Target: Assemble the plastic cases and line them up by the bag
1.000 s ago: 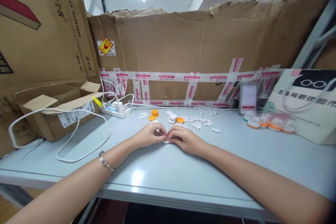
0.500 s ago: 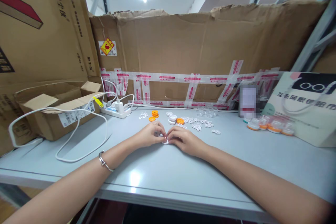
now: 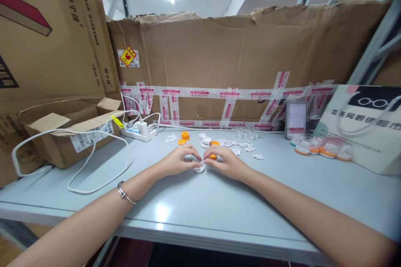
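Note:
A white round plastic piece (image 3: 199, 169) lies on the table under my fingertips. My left hand (image 3: 179, 161) has thumb and forefinger curved in at its upper edge, gripping or steadying it. Just right of the piece, my right hand (image 3: 229, 164) is in a pinch, its fingertips close to the left ones. Anything between those right fingertips is too small or hidden to make out. Behind the hands are a white round part (image 3: 206, 142), stacked orange rings (image 3: 185, 135) and another orange ring (image 3: 215, 144), partly covered by the right hand. Several small white toothed pieces (image 3: 236, 149) lie to their right.
A power strip (image 3: 138, 133) with white cables and an open cardboard box (image 3: 72, 133) stand left. Clear round cups (image 3: 247, 133) sit at the back. On the right are capped orange-and-clear containers (image 3: 328, 150), a phone (image 3: 297, 119) and a paper bag (image 3: 363, 133). A large carton (image 3: 200, 58) stands behind.
My right hand has shifted slightly right, away from the white round piece, uncovering more of it. My left hand stays at the piece, with its fingertips a little further right.

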### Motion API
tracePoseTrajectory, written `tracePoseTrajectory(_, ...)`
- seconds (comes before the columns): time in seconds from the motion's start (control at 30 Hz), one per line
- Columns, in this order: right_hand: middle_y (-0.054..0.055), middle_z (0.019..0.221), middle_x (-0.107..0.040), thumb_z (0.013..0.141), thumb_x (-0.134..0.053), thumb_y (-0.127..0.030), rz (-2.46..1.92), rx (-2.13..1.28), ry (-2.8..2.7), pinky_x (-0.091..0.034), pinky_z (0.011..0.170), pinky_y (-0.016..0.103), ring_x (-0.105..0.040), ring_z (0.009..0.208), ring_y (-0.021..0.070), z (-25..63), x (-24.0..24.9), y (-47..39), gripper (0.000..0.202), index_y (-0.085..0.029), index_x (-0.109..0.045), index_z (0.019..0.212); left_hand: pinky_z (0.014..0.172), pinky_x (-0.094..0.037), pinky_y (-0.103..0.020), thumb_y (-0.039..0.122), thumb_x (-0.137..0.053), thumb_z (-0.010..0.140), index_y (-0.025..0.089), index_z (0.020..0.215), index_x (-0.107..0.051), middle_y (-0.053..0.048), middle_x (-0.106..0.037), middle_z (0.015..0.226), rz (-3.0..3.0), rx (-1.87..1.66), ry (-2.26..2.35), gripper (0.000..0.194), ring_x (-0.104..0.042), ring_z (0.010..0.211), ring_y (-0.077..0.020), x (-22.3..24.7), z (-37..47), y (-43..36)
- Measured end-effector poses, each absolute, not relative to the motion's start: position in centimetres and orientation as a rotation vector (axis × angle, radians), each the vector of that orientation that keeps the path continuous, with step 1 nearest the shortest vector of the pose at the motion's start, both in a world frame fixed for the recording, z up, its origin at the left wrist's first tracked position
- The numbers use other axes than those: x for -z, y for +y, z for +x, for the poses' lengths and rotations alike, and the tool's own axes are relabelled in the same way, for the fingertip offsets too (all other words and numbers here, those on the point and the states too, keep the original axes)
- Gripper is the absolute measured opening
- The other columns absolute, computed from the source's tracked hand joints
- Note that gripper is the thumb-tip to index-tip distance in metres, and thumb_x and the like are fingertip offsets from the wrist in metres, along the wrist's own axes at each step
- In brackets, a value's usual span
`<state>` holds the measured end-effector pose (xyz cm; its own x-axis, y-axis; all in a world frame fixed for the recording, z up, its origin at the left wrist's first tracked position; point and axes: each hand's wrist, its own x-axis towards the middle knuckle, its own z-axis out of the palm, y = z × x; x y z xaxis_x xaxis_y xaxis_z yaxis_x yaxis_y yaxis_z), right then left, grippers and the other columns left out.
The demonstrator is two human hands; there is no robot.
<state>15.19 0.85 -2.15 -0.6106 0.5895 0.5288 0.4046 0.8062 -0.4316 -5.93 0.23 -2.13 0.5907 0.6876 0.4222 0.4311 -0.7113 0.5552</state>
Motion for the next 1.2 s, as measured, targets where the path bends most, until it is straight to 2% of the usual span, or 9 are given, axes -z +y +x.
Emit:
tracePoseTrajectory(0.17, 0.006, 0.088, -0.066, 0.085, -0.05, -0.027, -1.008, -0.232, -2.133, -0.045, 0.074, 0.032, -0.06, 0.082, 0.0184, 16.9, 2.0, 2.8, 0.015, -0.018, -0.062, 0.085, 0.084, -0.04, -0.028, 0.023, -0.055, 0.082, 0.017, 0.083, -0.067, -0.004, -0.064, 0.086, 2.488, -0.949, 0.993, 0.013, -0.055, 0.088, -0.0167, 1.6, -6.2, 0.1)
tracePoseTrajectory(0.3, 0.005, 0.091, -0.066, 0.08, -0.056, -0.024, -1.021, -0.197, -2.224, -0.043, 0.08, 0.034, -0.059, 0.086, 0.0192, 17.0, 2.7, 3.3, 0.011, -0.019, -0.064, 0.084, 0.08, -0.041, -0.026, 0.022, -0.052, 0.084, 0.017, 0.084, -0.067, -0.005, -0.063, 0.085, 2.571, -0.891, 1.028, 0.015, -0.056, 0.086, -0.0164, 1.6, -6.3, 0.1)
tracePoseTrajectory(0.47, 0.007, 0.094, -0.065, 0.082, -0.051, -0.022, -1.081, -0.127, -2.233, -0.041, 0.085, 0.038, -0.056, 0.092, 0.0216, 17.4, 2.6, 3.6, 0.015, -0.018, -0.064, 0.087, 0.081, -0.041, -0.03, 0.019, -0.05, 0.083, 0.016, 0.084, -0.065, -0.007, -0.063, 0.087, 2.597, -0.894, 1.178, 0.015, -0.056, 0.087, -0.019, 1.7, -7.2, 0.9)
tracePoseTrajectory(0.67, 0.009, 0.09, -0.066, 0.081, -0.051, -0.022, -1.202, -0.115, -2.199, -0.042, 0.082, 0.039, -0.058, 0.088, 0.0234, 19.2, 2.3, 4.8, 0.016, -0.016, -0.065, 0.084, 0.076, -0.043, -0.028, 0.017, -0.057, 0.077, 0.016, 0.08, -0.067, -0.006, -0.064, 0.084, 2.612, -0.727, 1.208, 0.01, -0.058, 0.08, -0.0182, 1.3, -9.1, 1.5)
tracePoseTrajectory(0.77, 0.008, 0.09, -0.067, 0.081, -0.051, -0.023, -1.2, -0.134, -2.211, -0.043, 0.081, 0.037, -0.059, 0.087, 0.0225, 18.8, 2.2, 4.4, 0.016, -0.017, -0.065, 0.084, 0.075, -0.044, -0.026, 0.018, -0.057, 0.078, 0.017, 0.083, -0.067, -0.004, -0.065, 0.082, 2.617, -0.662, 1.194, 0.011, -0.058, 0.078, -0.0167, 1.4, -9.1, 1.6)
tracePoseTrajectory(0.93, 0.006, 0.091, -0.067, 0.082, -0.051, -0.023, -1.118, -0.169, -2.255, -0.042, 0.081, 0.035, -0.059, 0.088, 0.021, 17.3, 1.4, 2.6, 0.015, -0.019, -0.065, 0.082, 0.079, -0.043, -0.025, 0.015, -0.05, 0.084, 0.018, 0.098, -0.067, -0.006, -0.063, 0.093, 2.643, -0.651, 1.187, 0.023, -0.057, 0.086, -0.0164, 2.2, -8.5, 2.0)
tracePoseTrajectory(1.2, 0.004, 0.087, -0.066, 0.082, -0.051, -0.019, -0.907, -0.208, -2.347, -0.042, 0.078, 0.032, -0.057, 0.085, 0.0187, 16.0, 1.3, 1.3, 0.014, -0.021, -0.065, 0.084, 0.078, -0.043, -0.024, 0.009, -0.052, 0.08, 0.016, 0.089, -0.07, -0.007, -0.065, 0.09, 2.687, -0.56, 1.258, 0.021, -0.059, 0.085, -0.0167, 1.7, -8.7, 1.9)
